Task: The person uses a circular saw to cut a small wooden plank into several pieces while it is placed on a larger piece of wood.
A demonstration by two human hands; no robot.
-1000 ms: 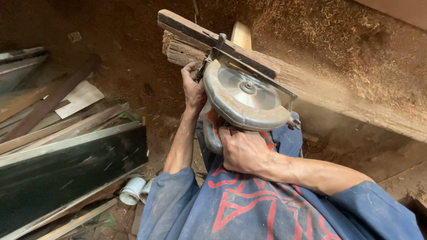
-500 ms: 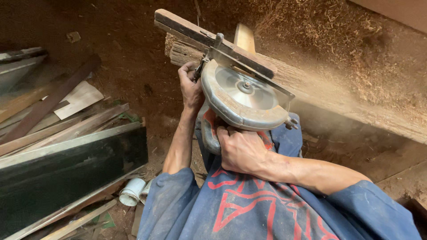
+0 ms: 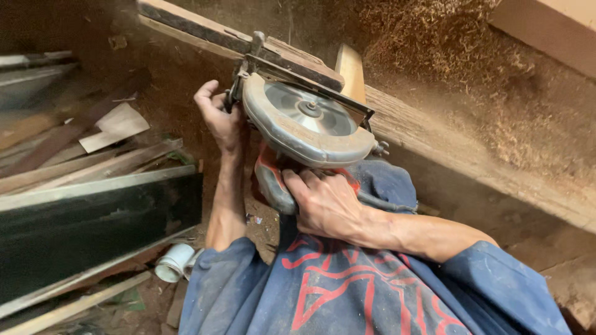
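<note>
two hands steady a circular saw (image 3: 307, 124) on a plank (image 3: 248, 43), the right hand (image 3: 326, 201) gripping its rear handle to drive it, the left hand (image 3: 217, 118) clasping the front to guide the cut.

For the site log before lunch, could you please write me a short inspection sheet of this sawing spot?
Surface: long rough timber beam, coated in sawdust.
Job's things: circular saw with a grey blade guard, set against a dark wooden strip on the beam.
Clutter: dark boards and pale offcuts stacked at left; a white pipe piece on the ground.
Hands: left hand grips the saw's front; right hand wraps its rear handle.
Cables: nothing seen.
Surroundings: heaped wood shavings behind the beam; dusty dirt floor.
</note>
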